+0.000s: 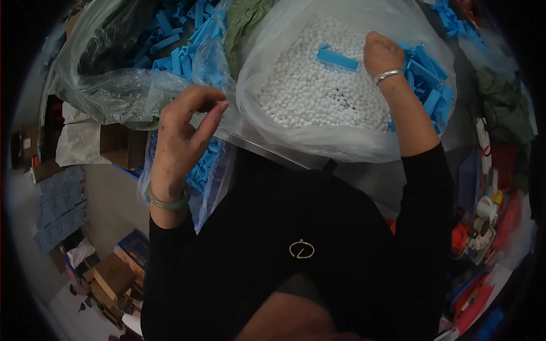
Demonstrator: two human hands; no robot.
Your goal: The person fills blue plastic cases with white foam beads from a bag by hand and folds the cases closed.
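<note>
My left hand (190, 122) is raised just left of a clear plastic bag (250, 94) that holds many small white beads (307, 85). Its thumb and index finger come together in a pinch, and anything between them is too small to make out. Over the right part of the beads, my right hand (384, 54) is closed with its fingers curled under. What it grips is hidden. A single blue plastic piece (337, 58) lies on the beads to the left of this hand. More blue plastic pieces (426, 74) are heaped beside it, along the bag's right side.
Another plastic bag (122, 94) with several blue pieces (182, 59) sits at upper left, and a lower bag (213, 187) holds more below my left hand. The metal table edge (267, 152) runs in front of me. Cardboard boxes (114, 275) stand on the floor at left.
</note>
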